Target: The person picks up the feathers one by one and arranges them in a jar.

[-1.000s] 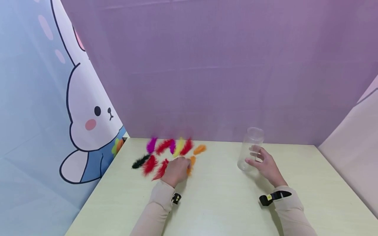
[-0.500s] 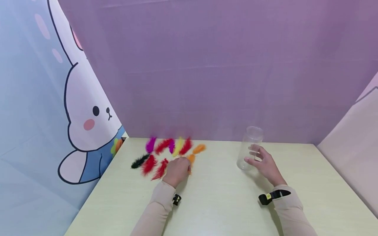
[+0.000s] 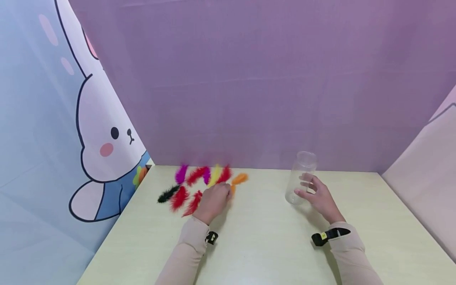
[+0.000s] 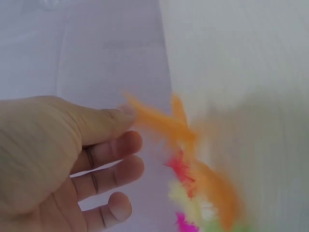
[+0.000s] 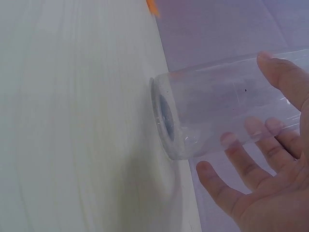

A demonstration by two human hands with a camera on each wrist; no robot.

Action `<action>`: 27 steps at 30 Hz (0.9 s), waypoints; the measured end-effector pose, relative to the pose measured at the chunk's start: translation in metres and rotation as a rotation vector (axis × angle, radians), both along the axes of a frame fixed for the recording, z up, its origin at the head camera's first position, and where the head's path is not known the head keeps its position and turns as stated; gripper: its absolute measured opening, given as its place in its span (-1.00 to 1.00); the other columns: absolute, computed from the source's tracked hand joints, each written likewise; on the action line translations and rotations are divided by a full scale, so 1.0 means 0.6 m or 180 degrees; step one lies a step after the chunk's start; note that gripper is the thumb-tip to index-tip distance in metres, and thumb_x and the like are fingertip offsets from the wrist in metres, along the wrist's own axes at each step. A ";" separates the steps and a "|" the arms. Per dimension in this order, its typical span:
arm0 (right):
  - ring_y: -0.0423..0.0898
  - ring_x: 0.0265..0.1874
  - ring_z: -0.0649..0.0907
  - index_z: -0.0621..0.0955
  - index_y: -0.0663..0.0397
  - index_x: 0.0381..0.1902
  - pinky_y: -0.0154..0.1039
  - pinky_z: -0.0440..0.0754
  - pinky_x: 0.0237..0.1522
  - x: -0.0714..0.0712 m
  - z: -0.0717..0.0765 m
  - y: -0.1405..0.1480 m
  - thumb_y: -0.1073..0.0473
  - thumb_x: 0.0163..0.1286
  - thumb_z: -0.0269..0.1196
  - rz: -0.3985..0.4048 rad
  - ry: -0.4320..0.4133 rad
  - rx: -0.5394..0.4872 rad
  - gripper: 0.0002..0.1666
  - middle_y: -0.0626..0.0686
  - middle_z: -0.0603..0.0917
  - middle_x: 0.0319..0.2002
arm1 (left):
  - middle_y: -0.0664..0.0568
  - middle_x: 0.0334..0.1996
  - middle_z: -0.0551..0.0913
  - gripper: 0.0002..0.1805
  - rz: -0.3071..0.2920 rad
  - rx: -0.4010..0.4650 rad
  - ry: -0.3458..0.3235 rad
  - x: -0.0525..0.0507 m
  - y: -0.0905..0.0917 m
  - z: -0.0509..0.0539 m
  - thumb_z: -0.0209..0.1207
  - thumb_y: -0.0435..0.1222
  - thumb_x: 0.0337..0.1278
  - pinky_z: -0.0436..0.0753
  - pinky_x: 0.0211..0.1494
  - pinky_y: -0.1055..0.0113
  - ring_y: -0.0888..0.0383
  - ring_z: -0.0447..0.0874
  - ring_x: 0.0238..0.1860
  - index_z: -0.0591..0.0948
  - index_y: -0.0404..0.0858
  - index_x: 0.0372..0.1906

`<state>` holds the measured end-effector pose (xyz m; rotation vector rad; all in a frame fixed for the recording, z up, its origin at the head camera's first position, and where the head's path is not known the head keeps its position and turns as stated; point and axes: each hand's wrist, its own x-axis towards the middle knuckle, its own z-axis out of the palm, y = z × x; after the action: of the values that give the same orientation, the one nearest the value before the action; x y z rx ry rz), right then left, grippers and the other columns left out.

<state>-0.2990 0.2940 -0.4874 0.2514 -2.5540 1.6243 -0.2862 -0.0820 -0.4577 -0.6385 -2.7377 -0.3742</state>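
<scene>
While the left hand pinches an orange feather at its thumb tip, the right hand, well apart from it, curves its fingers and thumb around a clear cylindrical jar; the jar stands on the pale tabletop. Beyond the left hand and to its left lie red feathers, purple feathers, a yellow feather and a dark feather.

Spread before us on a pale cream table with faint streaky grain, toward its far left: a fluffy blackish feather, downy red feathers, vivid purple feathers, a bright yellow feather and a small orange feather. Farther right stands a clear, cylindrical jar.
</scene>
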 end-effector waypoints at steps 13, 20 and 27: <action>0.27 0.40 0.48 0.32 0.14 0.46 -0.56 0.53 0.01 -0.002 -0.002 -0.001 -0.03 0.37 0.41 0.0012 0.0008 -0.0023 -0.15 0.25 0.41 0.45 | 0.08 -0.31 0.60 -0.91 -0.0089 0.0565 -0.0244 0.005 0.002 0.021 0.15 -0.25 0.49 0.64 -0.20 0.29 0.17 0.55 -0.28 0.56 -0.18 -0.18; 0.26 0.38 0.50 0.33 0.12 0.44 -0.56 0.52 0.00 -0.004 -0.003 -0.002 -0.01 0.36 0.42 -0.0007 0.0042 0.0006 -0.17 0.26 0.42 0.44 | 0.12 -0.40 0.49 -0.86 -0.0097 0.0790 -0.0418 -0.001 0.001 0.016 0.02 -0.22 0.58 0.50 -0.28 0.36 0.21 0.43 -0.37 0.49 -0.16 -0.18; 0.28 0.39 0.49 0.31 0.14 0.46 -0.56 0.51 0.01 0.000 0.001 -0.002 0.02 0.38 0.41 0.0009 0.0022 0.0011 -0.17 0.26 0.41 0.45 | 0.12 -0.48 0.49 -0.82 -0.0146 0.1097 -0.0511 -0.001 -0.001 0.015 -0.05 -0.19 0.62 0.49 -0.36 0.38 0.23 0.41 -0.47 0.47 -0.16 -0.17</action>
<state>-0.2991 0.2927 -0.4868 0.2604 -2.5529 1.6172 -0.2866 -0.0824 -0.4485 -0.5994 -2.7103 -0.9200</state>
